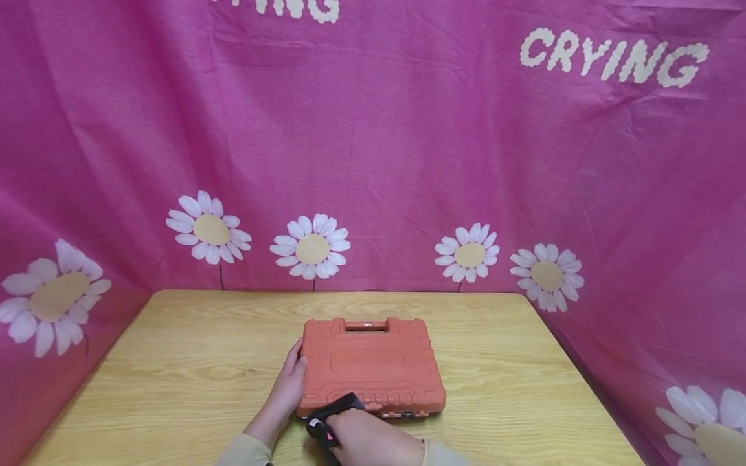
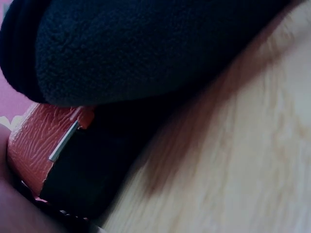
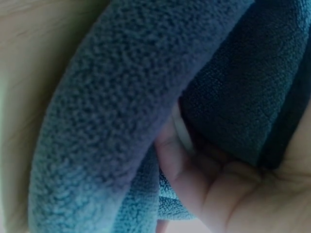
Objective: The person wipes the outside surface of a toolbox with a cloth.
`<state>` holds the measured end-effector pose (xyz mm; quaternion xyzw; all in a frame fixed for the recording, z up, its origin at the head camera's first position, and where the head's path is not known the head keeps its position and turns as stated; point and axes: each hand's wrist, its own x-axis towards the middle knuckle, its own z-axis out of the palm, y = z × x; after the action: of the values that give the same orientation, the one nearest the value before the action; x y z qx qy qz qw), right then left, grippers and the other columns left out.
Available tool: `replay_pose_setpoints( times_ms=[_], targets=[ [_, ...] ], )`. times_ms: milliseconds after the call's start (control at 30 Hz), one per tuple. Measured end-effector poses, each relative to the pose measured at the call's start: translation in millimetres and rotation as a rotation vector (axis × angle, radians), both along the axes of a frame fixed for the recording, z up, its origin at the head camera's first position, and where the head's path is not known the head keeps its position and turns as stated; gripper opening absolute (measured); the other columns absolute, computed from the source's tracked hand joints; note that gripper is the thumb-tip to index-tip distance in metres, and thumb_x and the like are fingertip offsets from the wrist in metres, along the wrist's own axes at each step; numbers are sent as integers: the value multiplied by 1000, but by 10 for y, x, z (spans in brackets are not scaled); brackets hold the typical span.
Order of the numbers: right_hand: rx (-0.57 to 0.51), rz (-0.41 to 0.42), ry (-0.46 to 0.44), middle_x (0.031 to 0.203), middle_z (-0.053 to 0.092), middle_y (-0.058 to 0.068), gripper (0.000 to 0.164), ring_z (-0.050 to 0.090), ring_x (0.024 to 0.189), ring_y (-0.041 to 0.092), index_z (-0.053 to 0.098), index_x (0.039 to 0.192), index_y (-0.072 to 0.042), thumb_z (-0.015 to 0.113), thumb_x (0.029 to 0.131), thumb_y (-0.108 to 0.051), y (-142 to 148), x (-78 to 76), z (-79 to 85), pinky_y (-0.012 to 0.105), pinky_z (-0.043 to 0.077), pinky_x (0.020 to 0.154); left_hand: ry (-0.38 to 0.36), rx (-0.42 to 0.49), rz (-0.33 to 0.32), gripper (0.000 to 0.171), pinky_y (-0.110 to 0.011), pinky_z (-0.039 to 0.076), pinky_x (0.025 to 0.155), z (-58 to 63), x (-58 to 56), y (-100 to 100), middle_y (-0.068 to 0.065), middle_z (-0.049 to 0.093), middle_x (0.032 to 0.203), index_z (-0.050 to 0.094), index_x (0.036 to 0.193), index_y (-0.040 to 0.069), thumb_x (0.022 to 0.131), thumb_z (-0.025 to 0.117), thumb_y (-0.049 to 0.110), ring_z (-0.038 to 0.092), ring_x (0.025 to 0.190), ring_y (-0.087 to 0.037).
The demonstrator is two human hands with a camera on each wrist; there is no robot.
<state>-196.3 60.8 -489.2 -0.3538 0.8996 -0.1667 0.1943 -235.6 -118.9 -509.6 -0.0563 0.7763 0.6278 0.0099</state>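
Note:
An orange-red plastic carrying case (image 1: 368,364) lies flat on the wooden table (image 1: 204,362), its handle toward the far edge. My left hand (image 1: 288,382) rests along the case's left side, its fingers extended; their tips are partly hidden. At the front left corner, my right hand (image 1: 373,437) grips a dark grey fleecy cloth (image 1: 340,409), bunched against the case's front edge. Close up, the left wrist view has the cloth (image 2: 121,53) over the case's black lower half and a thin metal rod (image 2: 63,141). Folds of cloth (image 3: 112,97) surround the right fingers (image 3: 184,179).
Pink curtains (image 1: 373,149) with printed daisies and lettering hang behind the table and along both sides. Small metal parts (image 1: 402,414) show along the front edge of the case. The tabletop extends on either side of the case.

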Motion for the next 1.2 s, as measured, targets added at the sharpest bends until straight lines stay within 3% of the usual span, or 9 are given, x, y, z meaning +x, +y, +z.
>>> replay_pose_setpoints(
  times_ms=[167, 400, 533, 767, 900, 1100, 1200],
  targets=[
    [24, -5, 8, 71, 57, -14, 22, 53, 69, 0, 67, 85, -21, 60, 105, -28, -50, 127, 303, 19, 47, 72, -13, -14, -3, 56, -68, 17, 123, 6, -6, 1, -27, 20, 168, 17, 165, 7, 113, 29, 25, 17, 154, -51],
    [-13, -70, -42, 78, 60, -15, 8, 54, 72, -1, 71, 96, -22, 65, 102, -21, 37, 194, 435, 19, 49, 72, 3, -6, 1, 55, -68, 16, 123, 11, -3, 20, -29, 20, 167, 18, 164, 4, 113, 29, 21, 17, 153, -53],
    [-66, -102, -52, 86, 64, -16, 10, 55, 75, -1, 73, 107, -22, 66, 101, -22, 131, 224, 534, 20, 49, 73, -6, 1, 0, 56, -68, 15, 123, 8, -10, 24, -29, 19, 167, 17, 164, 4, 112, 29, 21, 15, 154, -52],
    [-233, -153, -168, 98, 73, -9, 18, 61, 84, -2, 73, 114, -13, 69, 98, -18, 354, 216, 835, 21, 53, 76, -11, -2, -7, 57, -70, 17, 122, 22, 6, 19, -28, 19, 168, 16, 164, 5, 113, 30, 25, 16, 154, -52],
    [-382, -184, -164, 116, 75, -2, 28, 64, 100, 3, 71, 126, -13, 67, 98, -16, 517, 201, 998, 25, 55, 86, 0, 3, -13, 57, -68, 17, 123, 16, 7, 4, -28, 19, 168, 16, 164, 5, 113, 31, 26, 16, 154, -51],
    [-595, -236, -70, 116, 75, 7, 35, 64, 95, 6, 67, 134, -7, 62, 100, -11, 720, 145, 1146, 23, 54, 85, 12, 15, -11, 58, -67, 19, 123, 4, 5, -3, -27, 23, 167, 18, 164, 5, 113, 34, 28, 19, 154, -51],
    [-695, -276, -101, 122, 72, 18, 42, 68, 98, 9, 59, 141, 1, 60, 101, -11, 823, 91, 1167, 23, 57, 85, 10, -10, -15, 56, -68, 19, 123, 1, 8, -2, -28, 21, 167, 17, 164, 5, 113, 31, 23, 17, 154, -51]
  ],
)
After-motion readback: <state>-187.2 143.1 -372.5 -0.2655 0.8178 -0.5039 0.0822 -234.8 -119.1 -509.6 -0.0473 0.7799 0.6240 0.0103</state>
